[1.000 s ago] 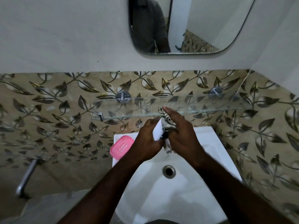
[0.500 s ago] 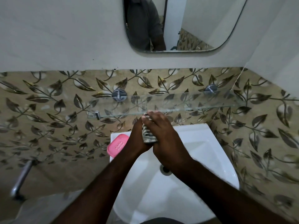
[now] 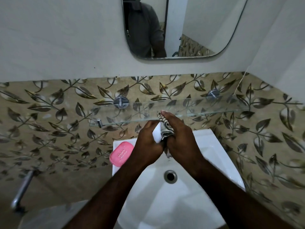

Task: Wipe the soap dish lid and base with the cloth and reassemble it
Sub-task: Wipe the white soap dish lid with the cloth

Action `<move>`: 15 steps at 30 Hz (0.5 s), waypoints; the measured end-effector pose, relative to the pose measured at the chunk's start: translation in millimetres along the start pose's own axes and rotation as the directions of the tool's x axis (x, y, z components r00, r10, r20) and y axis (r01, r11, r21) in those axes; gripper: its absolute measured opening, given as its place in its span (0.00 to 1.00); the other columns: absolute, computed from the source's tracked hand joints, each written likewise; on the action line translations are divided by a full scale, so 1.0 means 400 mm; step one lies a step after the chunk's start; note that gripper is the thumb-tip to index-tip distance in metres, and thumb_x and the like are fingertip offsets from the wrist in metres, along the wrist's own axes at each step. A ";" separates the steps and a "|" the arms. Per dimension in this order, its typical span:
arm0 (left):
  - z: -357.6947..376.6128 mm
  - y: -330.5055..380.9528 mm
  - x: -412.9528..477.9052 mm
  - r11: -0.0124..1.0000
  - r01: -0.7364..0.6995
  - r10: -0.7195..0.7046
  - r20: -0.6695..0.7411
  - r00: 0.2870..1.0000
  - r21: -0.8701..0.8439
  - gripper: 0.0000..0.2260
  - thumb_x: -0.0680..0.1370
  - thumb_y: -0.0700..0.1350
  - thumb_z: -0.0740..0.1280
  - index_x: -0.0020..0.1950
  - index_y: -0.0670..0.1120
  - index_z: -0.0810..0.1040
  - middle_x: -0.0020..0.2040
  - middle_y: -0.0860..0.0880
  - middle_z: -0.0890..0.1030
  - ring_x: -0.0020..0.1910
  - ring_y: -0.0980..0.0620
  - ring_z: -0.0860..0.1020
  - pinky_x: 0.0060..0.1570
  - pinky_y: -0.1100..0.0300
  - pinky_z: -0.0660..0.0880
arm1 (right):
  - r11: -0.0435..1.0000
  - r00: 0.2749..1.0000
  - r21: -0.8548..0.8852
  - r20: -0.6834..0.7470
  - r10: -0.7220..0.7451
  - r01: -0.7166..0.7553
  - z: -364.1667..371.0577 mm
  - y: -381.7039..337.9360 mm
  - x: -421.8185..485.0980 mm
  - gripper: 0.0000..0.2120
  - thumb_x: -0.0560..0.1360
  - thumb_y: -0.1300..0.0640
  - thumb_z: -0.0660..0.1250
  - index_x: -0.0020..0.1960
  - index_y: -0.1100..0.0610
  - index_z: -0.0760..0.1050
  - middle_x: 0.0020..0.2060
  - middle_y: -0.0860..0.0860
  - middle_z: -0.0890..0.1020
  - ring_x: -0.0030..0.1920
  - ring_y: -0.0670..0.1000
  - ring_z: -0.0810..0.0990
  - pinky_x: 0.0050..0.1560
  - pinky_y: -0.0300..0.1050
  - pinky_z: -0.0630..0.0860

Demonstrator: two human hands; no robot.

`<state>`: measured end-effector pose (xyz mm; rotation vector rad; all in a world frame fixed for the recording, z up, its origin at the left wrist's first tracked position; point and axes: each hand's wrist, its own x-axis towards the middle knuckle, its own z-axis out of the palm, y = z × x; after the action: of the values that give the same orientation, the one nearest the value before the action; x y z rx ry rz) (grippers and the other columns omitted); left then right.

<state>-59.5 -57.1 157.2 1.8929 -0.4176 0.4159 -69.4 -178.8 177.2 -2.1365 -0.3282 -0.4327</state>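
Head view: left hand (image 3: 146,144) grips white lid (image 3: 157,133) — right hand (image 3: 179,138) presses cloth (image 3: 165,128) (striped) against it.

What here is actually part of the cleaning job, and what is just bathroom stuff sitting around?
Part of the job:
- white soap dish piece in the left hand
- striped cloth under the right hand
- pink soap dish piece on the sink corner

Just there:
- glass shelf
- mirror
- sink drain

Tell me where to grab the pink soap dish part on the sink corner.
Pinch the pink soap dish part across its two long sides, coming from above. It lies flat on the sink rim's back-left corner, partly overhanging the edge, so the long rims are free for the fingers.
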 end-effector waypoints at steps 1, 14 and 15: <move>0.000 -0.001 -0.001 0.999 0.023 -0.023 -0.002 1.000 -0.030 0.17 0.69 0.35 0.68 0.54 0.51 0.76 0.52 0.44 0.80 0.52 0.51 0.79 0.52 0.59 0.75 | 0.999 1.000 -0.027 0.008 -0.017 0.017 0.006 -0.016 -0.006 0.35 0.64 0.69 0.56 0.70 0.56 0.72 0.69 0.53 0.74 0.71 0.48 0.68 0.74 0.44 0.60; -0.009 0.006 -0.020 0.985 0.140 -0.134 0.069 0.989 -0.104 0.15 0.72 0.24 0.66 0.54 0.38 0.75 0.45 0.51 0.78 0.44 0.71 0.78 0.44 0.74 0.72 | 0.947 0.963 -0.179 0.102 -0.251 0.266 0.032 -0.023 -0.057 0.37 0.62 0.72 0.57 0.71 0.57 0.70 0.72 0.55 0.69 0.75 0.54 0.61 0.74 0.45 0.58; -0.010 0.006 -0.018 0.982 0.142 -0.135 0.063 0.989 -0.127 0.13 0.73 0.24 0.66 0.55 0.34 0.75 0.45 0.49 0.79 0.44 0.69 0.79 0.42 0.73 0.73 | 0.947 0.959 -0.158 0.103 -0.265 0.279 0.027 -0.017 -0.055 0.37 0.63 0.71 0.56 0.71 0.56 0.70 0.72 0.55 0.69 0.75 0.54 0.61 0.74 0.45 0.59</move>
<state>-67.2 -53.6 157.1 1.7956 -0.3382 0.2391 -89.8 -167.9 167.2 -2.2889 -0.6596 -0.5500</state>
